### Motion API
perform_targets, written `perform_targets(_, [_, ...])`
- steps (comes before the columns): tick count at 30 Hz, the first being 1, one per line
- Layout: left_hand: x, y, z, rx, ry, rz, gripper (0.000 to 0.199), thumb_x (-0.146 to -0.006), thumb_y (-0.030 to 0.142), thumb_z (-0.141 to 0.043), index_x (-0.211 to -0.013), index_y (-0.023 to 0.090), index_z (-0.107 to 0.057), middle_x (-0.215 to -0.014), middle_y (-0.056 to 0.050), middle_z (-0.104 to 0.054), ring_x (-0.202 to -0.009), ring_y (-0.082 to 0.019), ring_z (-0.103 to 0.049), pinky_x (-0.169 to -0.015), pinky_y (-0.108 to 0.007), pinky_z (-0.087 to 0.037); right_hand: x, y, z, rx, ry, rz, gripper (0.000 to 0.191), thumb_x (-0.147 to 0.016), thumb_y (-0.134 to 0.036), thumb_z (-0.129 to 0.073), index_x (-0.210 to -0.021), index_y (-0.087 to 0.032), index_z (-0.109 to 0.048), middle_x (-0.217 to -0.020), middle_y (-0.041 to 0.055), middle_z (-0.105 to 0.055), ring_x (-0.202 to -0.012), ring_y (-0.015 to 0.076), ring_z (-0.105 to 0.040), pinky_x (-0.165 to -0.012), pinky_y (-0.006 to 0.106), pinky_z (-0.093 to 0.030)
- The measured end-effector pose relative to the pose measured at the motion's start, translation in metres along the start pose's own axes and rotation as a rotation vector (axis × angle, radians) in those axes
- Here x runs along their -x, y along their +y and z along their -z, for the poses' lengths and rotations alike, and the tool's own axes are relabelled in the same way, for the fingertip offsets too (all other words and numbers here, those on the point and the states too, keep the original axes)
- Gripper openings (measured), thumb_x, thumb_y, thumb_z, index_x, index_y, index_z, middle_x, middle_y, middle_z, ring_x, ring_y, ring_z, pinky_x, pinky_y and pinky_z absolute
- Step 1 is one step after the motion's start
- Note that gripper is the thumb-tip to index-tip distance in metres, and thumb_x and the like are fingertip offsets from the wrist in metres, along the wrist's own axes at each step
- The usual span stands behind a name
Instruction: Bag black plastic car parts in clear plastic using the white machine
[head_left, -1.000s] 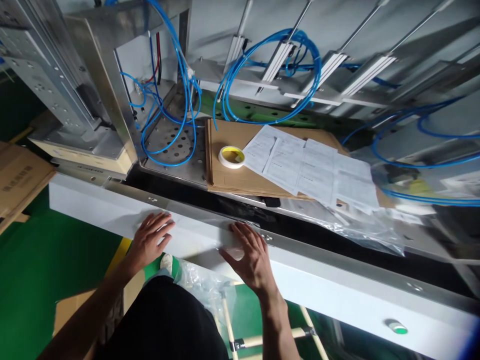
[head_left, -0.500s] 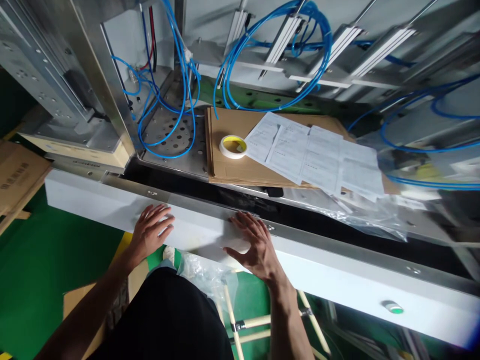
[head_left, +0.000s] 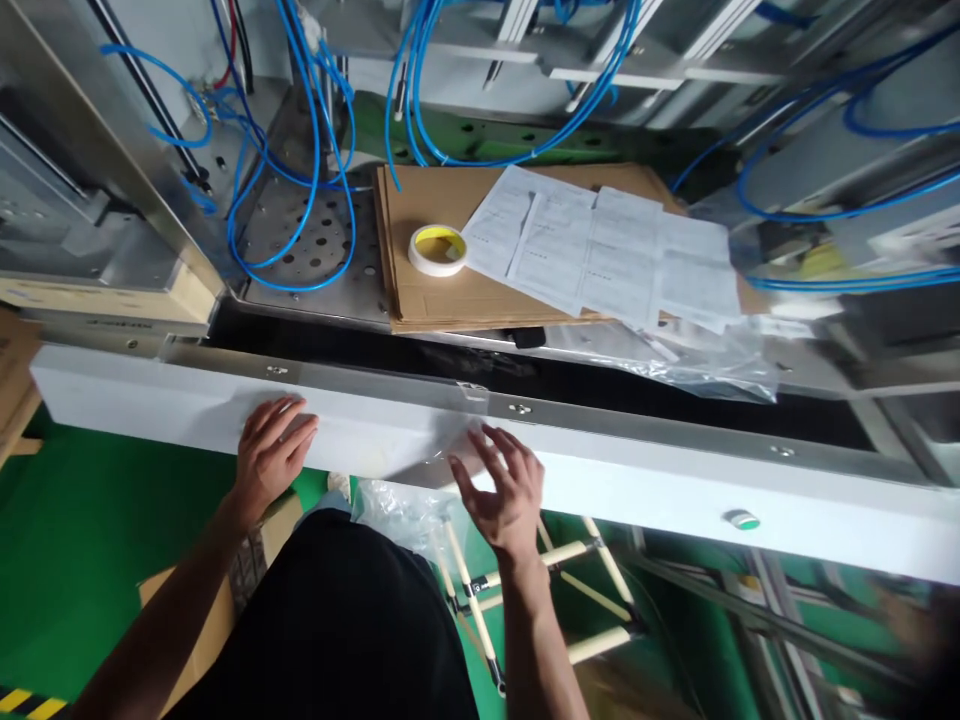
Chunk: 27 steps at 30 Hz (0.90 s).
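Observation:
A long white panel (head_left: 637, 470) with a metal top edge runs across in front of me. My left hand (head_left: 271, 450) lies on its left part, fingers stretched out and palm down. Farther right, my right hand (head_left: 506, 490) is at the panel's front face, with thumb and fingers apart and slightly bent. A clear plastic sheet (head_left: 471, 400) covers the panel's left and middle part, its right end near my right fingertips. Whether those fingers touch the sheet is hard to make out.
Behind the panel, flat cardboard (head_left: 420, 300) carries a tape roll (head_left: 437, 251) and printed papers (head_left: 555, 250). Blue tubing (head_left: 315, 200) hangs in loops. A green button (head_left: 742, 520) sits on the panel's right. Below stands a pipe frame (head_left: 600, 645) beside a clear bag (head_left: 397, 510).
The view has shifted, so the panel and cardboard sit higher and farther left. My right hand has drawn back toward me, its fingers more bent. My left hand stays on the panel.

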<state>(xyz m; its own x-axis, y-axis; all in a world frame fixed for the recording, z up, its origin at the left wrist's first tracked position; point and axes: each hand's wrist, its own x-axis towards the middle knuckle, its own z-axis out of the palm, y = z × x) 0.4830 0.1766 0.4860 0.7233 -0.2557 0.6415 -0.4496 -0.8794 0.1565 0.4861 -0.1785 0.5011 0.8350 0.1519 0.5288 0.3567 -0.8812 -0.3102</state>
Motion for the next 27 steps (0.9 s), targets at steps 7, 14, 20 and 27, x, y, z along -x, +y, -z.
perform_targets(7, [0.0, -0.015, 0.005, -0.036, -0.007, -0.086, 0.025, -0.089, 0.009, -0.078, -0.11, 0.024, -0.076, -0.122, -0.009, -0.08, -0.119, -0.031, -0.073, -0.109, -0.05, -0.051, 0.001, 0.007, -0.008, 0.098, -0.112, 0.017, 0.04, -0.1, -0.032, -0.067, -0.14, -0.027, -0.066, -0.136, 0.007, -0.074, -0.137, 0.0309, -0.058, -0.117, 0.051, -0.038])
perform_targets(14, [0.003, -0.015, 0.003, -0.026, -0.032, -0.078, 0.025, -0.09, 0.013, -0.078, -0.112, 0.025, -0.076, -0.127, -0.01, -0.078, -0.126, -0.032, -0.069, -0.11, -0.05, -0.051, -0.001, 0.027, 0.002, -0.02, -0.08, 0.041, 0.047, -0.096, -0.041, -0.071, -0.14, -0.025, -0.064, -0.141, 0.01, -0.071, -0.139, 0.033, -0.058, -0.112, 0.051, -0.046])
perform_targets(20, [0.004, -0.013, 0.006, 0.067, -0.101, -0.054, 0.029, -0.093, 0.027, -0.076, -0.122, 0.024, -0.073, -0.135, -0.012, -0.073, -0.137, -0.035, -0.062, -0.12, -0.057, -0.044, -0.003, 0.042, 0.011, 0.017, -0.08, 0.052, 0.038, -0.096, -0.037, -0.067, -0.132, -0.026, -0.069, -0.141, 0.0098, -0.07, -0.137, 0.0339, -0.06, -0.112, 0.053, -0.046])
perform_targets(27, [0.011, -0.011, 0.001, 0.095, -0.16, -0.015, 0.032, -0.096, 0.031, -0.071, -0.128, 0.026, -0.071, -0.147, -0.013, -0.066, -0.147, -0.036, -0.052, -0.124, -0.061, -0.039, 0.002, 0.038, 0.006, 0.1, 0.008, 0.019, 0.031, -0.095, -0.036, -0.07, -0.123, -0.025, -0.071, -0.133, 0.0118, -0.073, -0.13, 0.0346, -0.065, -0.109, 0.053, -0.048])
